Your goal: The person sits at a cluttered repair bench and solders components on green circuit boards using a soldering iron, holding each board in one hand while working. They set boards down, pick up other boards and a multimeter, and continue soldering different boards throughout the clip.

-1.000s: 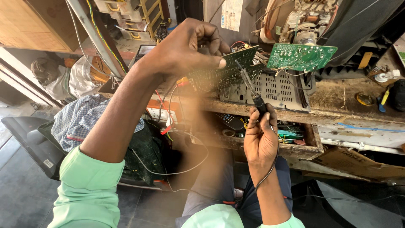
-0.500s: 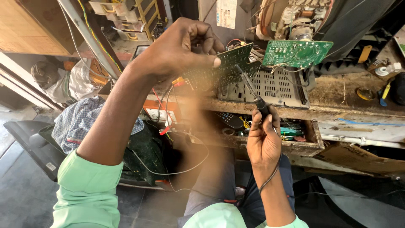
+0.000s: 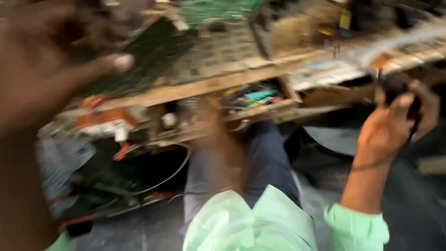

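Observation:
The picture is heavily motion-blurred. My left hand [image 3: 42,69] fills the upper left, close to the camera. Its thumb lies across a dark green circuit board [image 3: 153,51] that it holds at the workbench edge. My right hand [image 3: 395,121] is raised at the right, away from the board. It is closed around the black handle of a thin-shafted tool [image 3: 395,88], whose pale blurred shaft points up and to the right. Both sleeves are light green.
A wooden workbench edge [image 3: 209,86] runs across, with a grey vented metal chassis [image 3: 218,46] and another green board [image 3: 209,9] on it. Under it is an open drawer of wires [image 3: 260,100]. My dark-trousered legs [image 3: 265,158] are below, a cable loop [image 3: 172,172] to their left.
The view has swung and blurred. My right hand has drawn the tool away from the board, out to the right. My left hand stays on the board, now much nearer the camera.

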Available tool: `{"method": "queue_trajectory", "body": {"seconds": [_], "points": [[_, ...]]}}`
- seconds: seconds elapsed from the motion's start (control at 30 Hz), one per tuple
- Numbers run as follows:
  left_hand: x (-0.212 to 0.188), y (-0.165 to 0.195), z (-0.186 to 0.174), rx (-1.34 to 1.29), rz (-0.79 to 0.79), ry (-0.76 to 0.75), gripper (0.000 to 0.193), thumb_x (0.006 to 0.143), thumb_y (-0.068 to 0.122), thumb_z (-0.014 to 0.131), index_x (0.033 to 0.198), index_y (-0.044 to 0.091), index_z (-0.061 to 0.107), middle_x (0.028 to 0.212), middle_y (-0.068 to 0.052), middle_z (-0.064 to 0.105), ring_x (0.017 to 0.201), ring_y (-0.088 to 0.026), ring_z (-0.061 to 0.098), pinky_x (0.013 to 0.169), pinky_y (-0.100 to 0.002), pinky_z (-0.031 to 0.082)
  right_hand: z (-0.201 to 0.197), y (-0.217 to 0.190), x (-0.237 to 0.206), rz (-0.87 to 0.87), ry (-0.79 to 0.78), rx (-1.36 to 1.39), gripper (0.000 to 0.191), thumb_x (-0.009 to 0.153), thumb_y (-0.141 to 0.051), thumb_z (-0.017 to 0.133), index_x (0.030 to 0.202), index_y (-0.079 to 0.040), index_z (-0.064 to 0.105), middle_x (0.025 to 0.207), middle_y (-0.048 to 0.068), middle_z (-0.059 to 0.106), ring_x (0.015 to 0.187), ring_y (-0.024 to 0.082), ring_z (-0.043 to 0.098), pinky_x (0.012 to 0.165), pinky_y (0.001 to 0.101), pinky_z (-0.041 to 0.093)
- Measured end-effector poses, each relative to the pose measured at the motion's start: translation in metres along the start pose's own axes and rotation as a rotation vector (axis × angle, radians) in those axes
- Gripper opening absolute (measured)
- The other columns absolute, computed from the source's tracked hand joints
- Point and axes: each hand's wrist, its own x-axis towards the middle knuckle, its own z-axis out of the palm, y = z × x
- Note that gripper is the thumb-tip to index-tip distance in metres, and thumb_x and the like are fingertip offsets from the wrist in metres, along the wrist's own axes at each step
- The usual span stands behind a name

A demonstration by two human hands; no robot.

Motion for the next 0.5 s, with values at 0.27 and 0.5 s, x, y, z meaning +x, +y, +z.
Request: {"method": "queue_trajectory", "body": {"seconds": [0.27, 0.5], "points": [[-0.027, 0.020, 0.063, 0.003, -0.385, 0.191, 0.026, 0.092, 0.011, 0.078, 0.093, 0.006, 0.053, 0.120, -0.014, 0.068, 0.110, -0.023, 0.069, 0.092, -0.041, 0.058, -0.065, 0.023, 0.114, -0.406, -0.079, -0.924, 0.030, 0.124, -0.028, 0.058, 0.135, 0.000, 0.064, 0.114, 0.016, 0.074, 0.102, 0.029, 0.081, 0.081, 0.0363, 0.066], [-0.039, 0.074, 0.116, 0.209, -0.262, 0.249, 0.026, 0.087, 0.006, 0.083, 0.093, -0.001, 0.058, 0.114, -0.015, 0.071, 0.082, -0.025, 0.062, 0.072, -0.038, 0.049, -0.038, 0.038, 0.157, -0.722, -0.275, -1.040, 0.019, 0.123, -0.007, 0.050, 0.130, 0.006, 0.062, 0.100, 0.024, 0.067, 0.085, 0.039, 0.069, 0.068, 0.0487, 0.040]]}}
